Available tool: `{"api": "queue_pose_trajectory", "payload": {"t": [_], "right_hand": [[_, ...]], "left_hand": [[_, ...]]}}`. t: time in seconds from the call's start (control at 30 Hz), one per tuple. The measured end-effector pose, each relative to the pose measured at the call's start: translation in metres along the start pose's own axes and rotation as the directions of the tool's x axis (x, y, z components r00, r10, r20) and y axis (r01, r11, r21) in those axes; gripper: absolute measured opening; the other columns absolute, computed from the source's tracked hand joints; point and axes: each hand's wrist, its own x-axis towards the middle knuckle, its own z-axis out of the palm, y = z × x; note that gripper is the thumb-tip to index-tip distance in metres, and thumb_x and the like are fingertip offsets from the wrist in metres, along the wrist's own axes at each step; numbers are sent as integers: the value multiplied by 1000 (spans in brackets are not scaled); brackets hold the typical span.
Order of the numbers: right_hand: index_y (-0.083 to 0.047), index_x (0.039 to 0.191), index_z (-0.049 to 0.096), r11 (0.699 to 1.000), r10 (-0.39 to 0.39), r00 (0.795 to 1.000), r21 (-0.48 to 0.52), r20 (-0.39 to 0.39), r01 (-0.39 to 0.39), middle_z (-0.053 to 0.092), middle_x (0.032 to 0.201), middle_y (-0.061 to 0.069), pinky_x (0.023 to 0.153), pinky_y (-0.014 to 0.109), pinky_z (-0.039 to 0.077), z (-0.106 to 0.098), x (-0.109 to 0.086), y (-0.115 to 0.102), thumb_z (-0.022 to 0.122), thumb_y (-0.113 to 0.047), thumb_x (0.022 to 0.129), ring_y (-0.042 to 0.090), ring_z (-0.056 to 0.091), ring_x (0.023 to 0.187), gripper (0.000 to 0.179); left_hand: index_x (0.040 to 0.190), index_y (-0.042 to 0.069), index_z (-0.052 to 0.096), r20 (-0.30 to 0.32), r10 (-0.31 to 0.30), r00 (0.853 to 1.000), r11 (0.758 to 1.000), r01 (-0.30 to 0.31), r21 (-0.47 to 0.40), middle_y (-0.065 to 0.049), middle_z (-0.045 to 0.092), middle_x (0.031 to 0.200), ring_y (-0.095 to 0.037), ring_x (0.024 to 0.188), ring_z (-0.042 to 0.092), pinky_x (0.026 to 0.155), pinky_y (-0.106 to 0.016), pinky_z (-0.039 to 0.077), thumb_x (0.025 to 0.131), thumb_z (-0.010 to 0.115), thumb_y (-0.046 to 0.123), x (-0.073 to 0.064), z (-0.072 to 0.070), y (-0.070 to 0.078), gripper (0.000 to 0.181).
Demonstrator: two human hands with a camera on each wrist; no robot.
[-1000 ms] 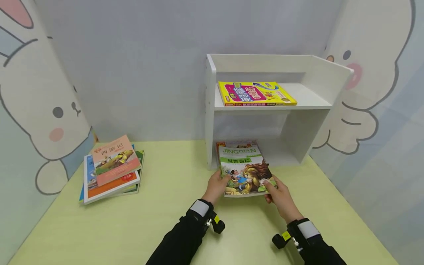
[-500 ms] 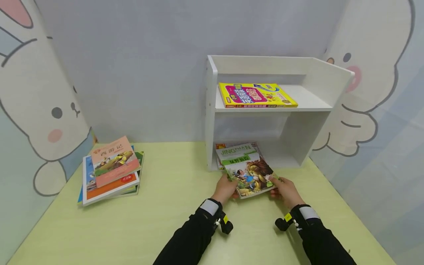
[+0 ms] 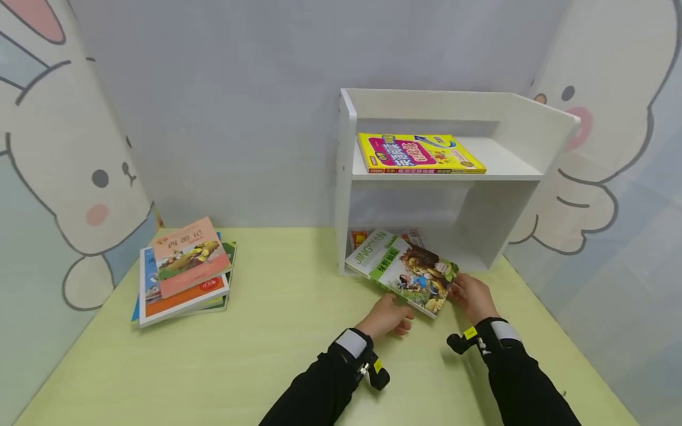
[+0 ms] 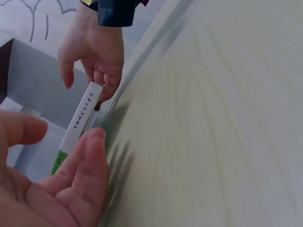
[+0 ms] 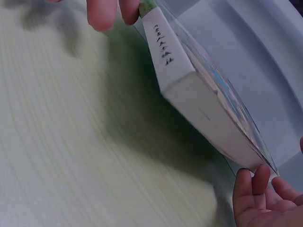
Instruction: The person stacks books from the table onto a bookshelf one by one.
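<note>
A white-and-green storybook [image 3: 410, 269] with a lion on its cover lies aslant at the front of the lower shelf compartment. Its near end sticks out over the table, raised, as the shadow in the right wrist view shows. My right hand [image 3: 476, 299] holds the near right edge, fingers curled at the lower corner [image 5: 265, 198]. Close to the spine, my left hand [image 3: 388, 316] hovers with loosely bent fingers and parted thumb; in the left wrist view it appears apart from the book. Beneath the storybook another book [image 3: 414, 234] is mostly hidden.
The white two-tier bookshelf [image 3: 345, 177] stands against the back wall. On its upper board lies a yellow book [image 3: 426, 155]. A stack of several books, topped by a pink one [image 3: 189, 257], rests at the table's [image 3: 240, 367] left side.
The storybook has turned, its near end swinging right. My left hand has let go of it and shifted right; my right hand has moved slightly right with the edge.
</note>
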Motion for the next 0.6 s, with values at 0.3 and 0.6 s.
{"api": "queue_pose_trajectory", "payload": {"t": [0.3, 0.6], "right_hand": [[4, 151, -11, 984, 120, 980, 113, 156, -138, -8, 158, 27, 109, 30, 35, 14, -58, 4, 26, -20, 105, 32, 20, 143, 63], [-3, 145, -30, 907, 114, 949, 358, 293, -220, -23, 156, 23, 119, 40, 8, 27, -104, 15, 19, -14, 106, 33, -11, 146, 64]], "left_hand": [[117, -3, 64, -170, 428, 887, 729, -228, 646, -17, 66, 111, -30, 102, 62, 86, -40, 50, 89, 60, 11, 4, -43, 23, 32], [112, -8, 67, -77, 583, 809, 398, -203, 895, -27, 65, 112, -43, 113, 56, 103, -49, 39, 87, 64, 10, 42, -63, 36, 31]]}}
